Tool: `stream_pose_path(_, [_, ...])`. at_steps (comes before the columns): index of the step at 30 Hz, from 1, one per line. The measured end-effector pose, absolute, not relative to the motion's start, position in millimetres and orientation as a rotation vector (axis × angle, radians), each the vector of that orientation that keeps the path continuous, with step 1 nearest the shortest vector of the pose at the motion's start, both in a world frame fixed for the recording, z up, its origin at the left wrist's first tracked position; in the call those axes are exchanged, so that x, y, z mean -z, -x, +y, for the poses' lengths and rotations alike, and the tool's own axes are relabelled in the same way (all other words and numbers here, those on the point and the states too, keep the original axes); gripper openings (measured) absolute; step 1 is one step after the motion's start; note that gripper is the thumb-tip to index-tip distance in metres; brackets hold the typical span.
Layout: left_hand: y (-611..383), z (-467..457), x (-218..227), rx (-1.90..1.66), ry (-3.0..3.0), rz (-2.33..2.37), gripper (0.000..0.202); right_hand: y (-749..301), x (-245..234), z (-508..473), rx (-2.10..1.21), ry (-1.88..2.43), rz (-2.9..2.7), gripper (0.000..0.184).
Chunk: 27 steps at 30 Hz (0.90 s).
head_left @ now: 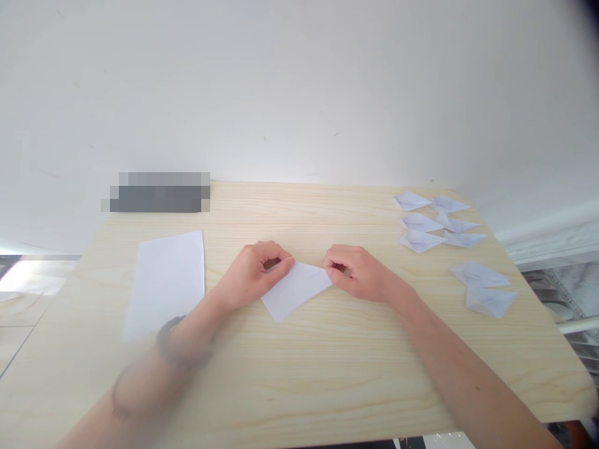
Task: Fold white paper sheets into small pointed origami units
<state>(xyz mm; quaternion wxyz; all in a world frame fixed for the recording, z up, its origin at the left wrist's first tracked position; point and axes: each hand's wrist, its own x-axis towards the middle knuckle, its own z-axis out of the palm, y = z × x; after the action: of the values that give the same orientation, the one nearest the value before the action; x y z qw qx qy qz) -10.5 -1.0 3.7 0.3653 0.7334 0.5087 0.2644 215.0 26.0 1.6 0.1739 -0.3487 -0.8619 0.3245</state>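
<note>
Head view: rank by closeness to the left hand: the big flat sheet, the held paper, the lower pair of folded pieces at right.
1. Held paper: pinched by the left hand.
2. Big flat sheet: left of that hand.
3. Lower pair of folded pieces: far right, past the right hand.

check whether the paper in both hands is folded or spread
Folded: the paper narrows toward the right hand, unlike the broad white sheet at left.

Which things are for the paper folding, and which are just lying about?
Seem to belong:
small paper in the left hand and right hand
flat paper, left
folded papers, right

Seem not to:
dark blurred thing, back left; can't tell what
bracelet, only worn
</note>
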Motion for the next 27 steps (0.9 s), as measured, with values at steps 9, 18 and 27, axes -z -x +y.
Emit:
stream_pose_path(9, [7.5, -1.0, -5.3, -0.694, -1.903, 1.299, 0.027, -211.7, 7.0, 22.8, -0.929, 0.996, -2.342, 0.012])
stream_pose_path(18, [11.0, -2.4, 0.7, -0.823, -1.773, 1.216, 0.023, -205.8, 11.6, 24.7, -0.886, 1.13, -2.148, 0.015])
stream_pose_path(27, [14.7, 3.5, 9.4, -0.848, -2.044, 1.089, 0.02, -206.4, 16.6, 26.0, -0.713, 1.108, -2.167, 0.012])
